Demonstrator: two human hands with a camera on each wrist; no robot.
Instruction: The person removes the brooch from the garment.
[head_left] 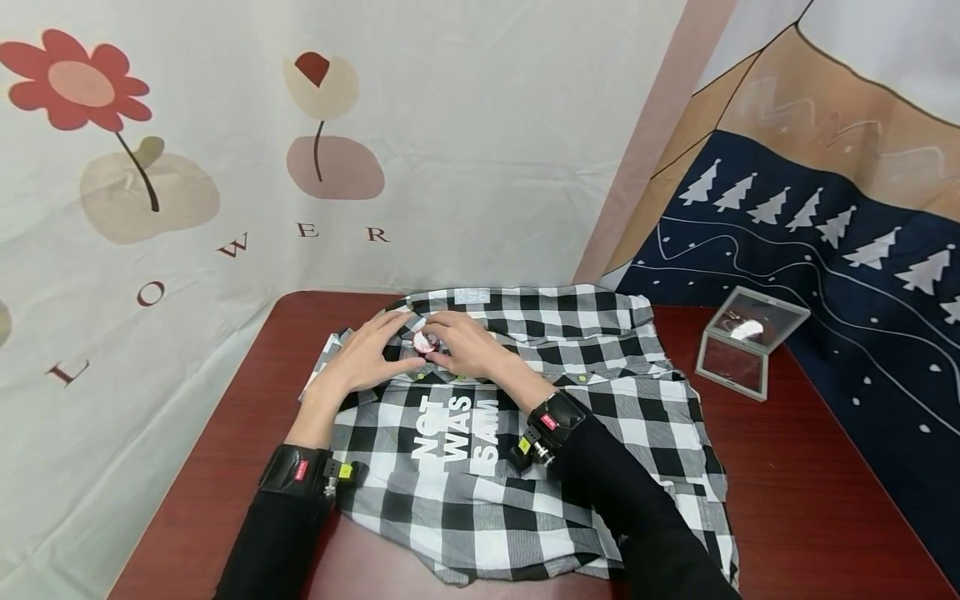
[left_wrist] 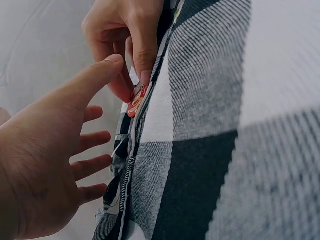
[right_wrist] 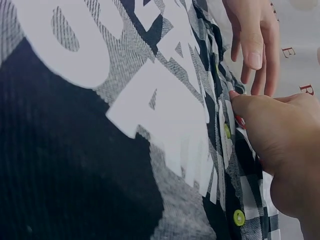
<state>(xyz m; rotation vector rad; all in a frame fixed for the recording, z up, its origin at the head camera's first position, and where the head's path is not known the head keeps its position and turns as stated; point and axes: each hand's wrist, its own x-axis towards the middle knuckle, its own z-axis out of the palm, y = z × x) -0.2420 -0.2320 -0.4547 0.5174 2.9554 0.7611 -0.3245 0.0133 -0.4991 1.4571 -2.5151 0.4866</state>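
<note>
A black-and-white checked shirt (head_left: 540, 417) lies spread across the dark red desk (head_left: 810, 500), its printed white lettering facing up and its collar end toward the flowered wall cloth (head_left: 187, 167). Both hands meet over the upper part of the shirt, above the lettering.

The right hand (head_left: 468, 346) comes in from the shirt's right side. Its fingers (left_wrist: 145, 55) are curled and pinch a small round red-and-white badge (head_left: 425, 342) against the edge of the shirt fabric; the left wrist view shows the badge (left_wrist: 136, 100) held between thumb and forefinger right at the fabric's fold. In the right wrist view only a sliver of red shows beside the thumb, next to a row of small yellow-green buttons (right_wrist: 239, 217) along the shirt's placket.

The left hand (head_left: 367, 354) rests on the shirt's left side, just beside the badge. Its fingers (left_wrist: 92, 137) are straight and spread apart, holding nothing, with the thumb stretched toward the badge and the right hand. Whether the thumb tip actually touches the badge cannot be told.

To the right of the shirt, near the desk's far right corner, stands a small clear box (head_left: 750, 342) with its lid raised, well apart from the hands. Behind it hangs a dark blue cloth with white trees (head_left: 825, 233).
</note>
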